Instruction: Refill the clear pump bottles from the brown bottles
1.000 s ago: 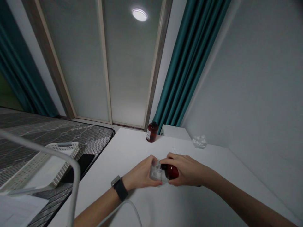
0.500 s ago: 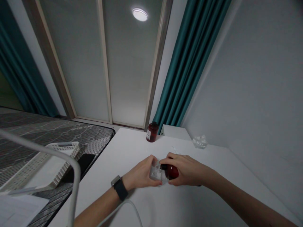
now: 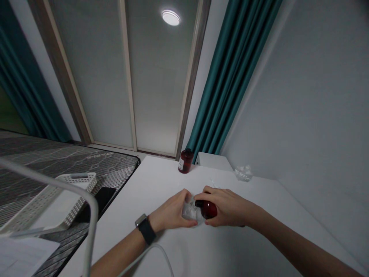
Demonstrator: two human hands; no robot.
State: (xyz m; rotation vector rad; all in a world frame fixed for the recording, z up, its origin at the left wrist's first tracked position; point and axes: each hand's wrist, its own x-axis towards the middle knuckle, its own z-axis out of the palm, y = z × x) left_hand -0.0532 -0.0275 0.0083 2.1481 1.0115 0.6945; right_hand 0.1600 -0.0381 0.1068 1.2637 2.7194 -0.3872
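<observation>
Both hands meet over the white table (image 3: 178, 254). My right hand (image 3: 229, 209) is closed around a dark red bottle (image 3: 209, 209), tipped on its side with its neck pointing left. My left hand (image 3: 172, 213), with a dark watch on the wrist, is closed on a small clear, crumpled plastic piece (image 3: 189, 211) held against the bottle's neck. Whether that piece is a bag or a cup I cannot make out.
A second dark red bottle (image 3: 185, 161) stands upright at the table's far edge by the teal curtain (image 3: 227, 77). A crumpled clear wrapper (image 3: 243, 173) lies near the wall. A white perforated basket (image 3: 54, 202) and a white metal rail (image 3: 69, 192) sit at left.
</observation>
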